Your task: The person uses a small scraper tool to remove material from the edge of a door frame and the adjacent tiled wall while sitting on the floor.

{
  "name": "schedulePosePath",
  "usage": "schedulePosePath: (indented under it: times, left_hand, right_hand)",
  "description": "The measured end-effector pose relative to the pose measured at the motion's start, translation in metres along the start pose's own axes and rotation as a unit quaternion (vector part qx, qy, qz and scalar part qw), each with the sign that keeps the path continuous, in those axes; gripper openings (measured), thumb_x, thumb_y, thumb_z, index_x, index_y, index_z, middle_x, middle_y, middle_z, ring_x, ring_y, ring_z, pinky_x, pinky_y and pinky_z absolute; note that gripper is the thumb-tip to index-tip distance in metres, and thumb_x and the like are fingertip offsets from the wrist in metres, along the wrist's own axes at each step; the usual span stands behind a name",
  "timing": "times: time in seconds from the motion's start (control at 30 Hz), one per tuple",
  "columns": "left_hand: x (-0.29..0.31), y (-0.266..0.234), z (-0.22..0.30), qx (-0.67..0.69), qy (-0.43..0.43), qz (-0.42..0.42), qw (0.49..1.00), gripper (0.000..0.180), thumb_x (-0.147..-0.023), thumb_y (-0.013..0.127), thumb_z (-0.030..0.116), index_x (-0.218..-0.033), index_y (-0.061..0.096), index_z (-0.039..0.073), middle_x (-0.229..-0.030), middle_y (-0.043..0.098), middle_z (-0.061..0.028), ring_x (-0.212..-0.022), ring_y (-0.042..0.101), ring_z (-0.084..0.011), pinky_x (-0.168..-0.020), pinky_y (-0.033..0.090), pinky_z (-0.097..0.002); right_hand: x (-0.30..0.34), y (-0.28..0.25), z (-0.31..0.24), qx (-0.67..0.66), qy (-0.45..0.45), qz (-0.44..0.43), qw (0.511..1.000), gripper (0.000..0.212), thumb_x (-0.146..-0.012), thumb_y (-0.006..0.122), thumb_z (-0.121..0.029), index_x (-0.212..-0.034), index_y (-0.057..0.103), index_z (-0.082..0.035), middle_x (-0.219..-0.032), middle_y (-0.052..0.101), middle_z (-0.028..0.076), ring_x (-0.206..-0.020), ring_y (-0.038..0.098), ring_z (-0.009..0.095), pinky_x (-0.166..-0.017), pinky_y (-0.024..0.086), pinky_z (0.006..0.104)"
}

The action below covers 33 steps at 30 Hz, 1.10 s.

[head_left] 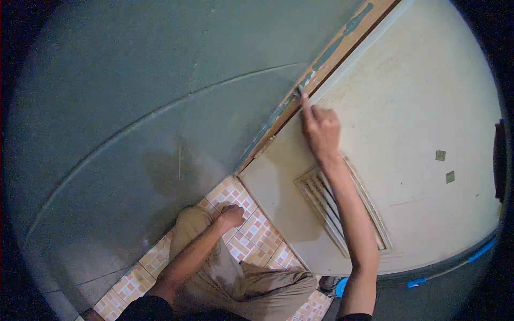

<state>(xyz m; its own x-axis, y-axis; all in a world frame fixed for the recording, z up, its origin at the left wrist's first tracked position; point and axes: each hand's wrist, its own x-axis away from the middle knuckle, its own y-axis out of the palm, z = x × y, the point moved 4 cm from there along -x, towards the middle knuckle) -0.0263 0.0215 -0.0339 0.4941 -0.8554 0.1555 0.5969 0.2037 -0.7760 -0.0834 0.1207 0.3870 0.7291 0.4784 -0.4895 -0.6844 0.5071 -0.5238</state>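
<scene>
My right hand [323,128] reaches up to the wooden door frame [338,54], its index finger stretched along the edge and the other fingers curled in. A small dark piece [298,92] shows at the fingertip against the frame; its kind is too small and blurred to tell. Peeling grey-green paint [326,53] and bare wood run along the frame there. Closed into a fist, my left hand [232,215] rests by my left knee [193,219]; whatever it may hold is hidden.
On the right, a cream door [407,107] has a louvred vent [342,206] low down, under my right forearm. A grey-green wall [118,64] with a raised curved line fills the left. Patterned tiles [251,230] cover the floor; something bright blue [341,287] lies near my right elbow.
</scene>
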Motion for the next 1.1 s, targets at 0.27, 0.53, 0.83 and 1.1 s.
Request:
schedulePosePath:
  times: [0.27, 0.53, 0.83, 1.1]
  left_hand:
    - [0.01, -0.026, 0.018, -0.044, -0.032, -0.031, 0.998, 0.034, -0.081, 0.061, 0.029, -0.099, 0.066, 0.001, -0.105, 0.066, -0.0221, -0.101, 0.063, -0.0357, -0.087, 0.05, -0.0474]
    - [0.009, -0.011, 0.005, 0.0, -0.038, -0.015, 0.999, 0.039, -0.084, 0.059, 0.036, -0.097, 0.064, 0.0, -0.103, 0.065, -0.0207, -0.102, 0.06, -0.037, -0.094, 0.044, -0.0454]
    - [0.005, -0.013, 0.012, -0.002, -0.015, -0.013, 1.0, 0.039, -0.082, 0.061, 0.038, -0.093, 0.064, 0.001, -0.097, 0.065, -0.021, -0.096, 0.061, -0.0366, -0.088, 0.046, -0.0467]
    - [0.012, -0.024, 0.019, -0.032, -0.021, -0.042, 0.998, 0.035, -0.082, 0.061, 0.03, -0.102, 0.065, 0.002, -0.108, 0.064, -0.0213, -0.105, 0.061, -0.0361, -0.089, 0.048, -0.0477]
  right_hand:
    - [0.002, 0.007, 0.002, -0.005, -0.034, -0.028, 0.999, 0.052, -0.077, 0.054, -0.005, -0.129, 0.052, -0.001, -0.078, 0.058, 0.006, -0.065, 0.058, 0.02, -0.064, 0.048, 0.0329]
    - [0.037, 0.054, -0.056, -0.005, -0.104, -0.086, 0.991, 0.053, -0.077, 0.055, -0.006, -0.128, 0.05, 0.007, -0.076, 0.059, 0.01, -0.061, 0.061, 0.021, -0.06, 0.051, 0.0331]
    - [0.036, 0.034, -0.036, -0.017, -0.017, -0.084, 0.996, 0.053, -0.078, 0.054, -0.007, -0.13, 0.049, 0.005, -0.088, 0.061, 0.009, -0.061, 0.063, 0.021, -0.054, 0.051, 0.0326]
    - [0.028, 0.033, -0.025, -0.045, 0.035, -0.112, 0.992, 0.051, -0.083, 0.053, -0.008, -0.133, 0.047, 0.0, -0.089, 0.062, 0.011, -0.054, 0.063, 0.024, -0.048, 0.051, 0.0335]
